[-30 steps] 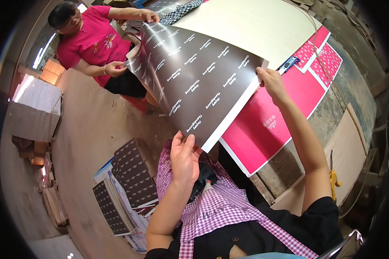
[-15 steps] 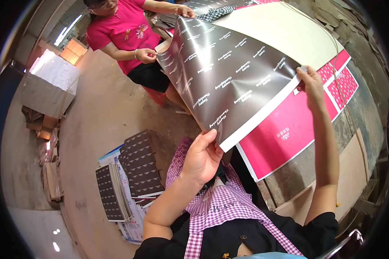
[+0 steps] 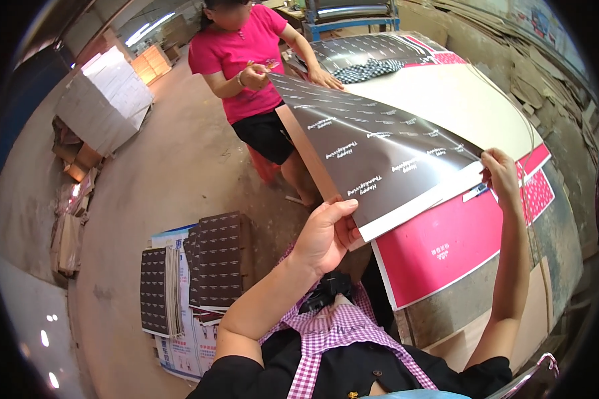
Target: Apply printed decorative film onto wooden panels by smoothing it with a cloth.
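A large glossy dark brown sheet [image 3: 386,159] with white lettering and a white border stretches above the table. My left hand [image 3: 326,233] pinches its near left corner, thumb on top. At the near right corner, my right hand [image 3: 502,174] grips the white edge between thumb and fingers. A co-worker in a pink shirt lifts the far left corner with one hand [image 3: 254,76]; the other hand [image 3: 325,78] lies by the far edge. A tan strip [image 3: 306,149] shows beneath the sheet's left side. Below lies a pink sheet [image 3: 439,256].
A cream board [image 3: 452,100] covers much of the table, with a black-and-white checked cloth [image 3: 369,70] on its far end. Stacks of dark printed pieces [image 3: 219,259] lie on the floor at left. A large pale stack [image 3: 103,96] stands farther back.
The co-worker's one hand has let go of the far edge and come down beside it; the other has raised the left corner. The view has shifted, and my hands keep their corners.
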A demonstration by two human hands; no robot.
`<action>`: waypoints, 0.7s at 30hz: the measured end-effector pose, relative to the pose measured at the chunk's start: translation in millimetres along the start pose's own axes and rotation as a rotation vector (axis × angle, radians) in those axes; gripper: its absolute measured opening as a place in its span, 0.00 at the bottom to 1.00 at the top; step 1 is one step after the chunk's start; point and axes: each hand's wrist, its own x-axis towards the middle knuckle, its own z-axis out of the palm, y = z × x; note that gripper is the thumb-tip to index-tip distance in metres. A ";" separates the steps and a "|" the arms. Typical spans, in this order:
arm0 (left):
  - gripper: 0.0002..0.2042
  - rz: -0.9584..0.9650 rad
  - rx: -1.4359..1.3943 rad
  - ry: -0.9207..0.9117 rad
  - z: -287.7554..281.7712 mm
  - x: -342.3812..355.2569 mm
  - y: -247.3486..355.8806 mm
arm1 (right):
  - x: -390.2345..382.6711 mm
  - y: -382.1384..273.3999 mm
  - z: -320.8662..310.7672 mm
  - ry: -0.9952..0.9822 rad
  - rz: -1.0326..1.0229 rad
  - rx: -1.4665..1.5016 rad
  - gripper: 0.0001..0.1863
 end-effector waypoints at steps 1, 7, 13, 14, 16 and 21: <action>0.11 0.016 0.010 0.041 2.6 0.2 0.6 | -0.4 0.2 1.0 0.002 0.002 0.028 0.09; 0.10 0.030 0.005 0.041 1.2 -5.5 3.2 | -3.2 3.2 9.8 0.006 0.013 0.155 0.08; 0.11 0.064 0.050 0.024 -4.7 -10.2 4.8 | -5.6 8.0 20.2 -0.039 0.001 0.227 0.09; 0.12 0.074 0.066 0.045 -4.6 -11.4 5.4 | -6.7 10.0 22.5 -0.054 0.005 0.252 0.09; 0.13 0.069 0.069 0.046 -8.7 -12.0 4.8 | -8.3 15.2 23.5 -0.078 0.000 0.265 0.09; 0.15 0.064 0.100 0.015 -21.0 -12.2 4.5 | -16.2 16.0 29.9 -0.063 0.030 0.324 0.09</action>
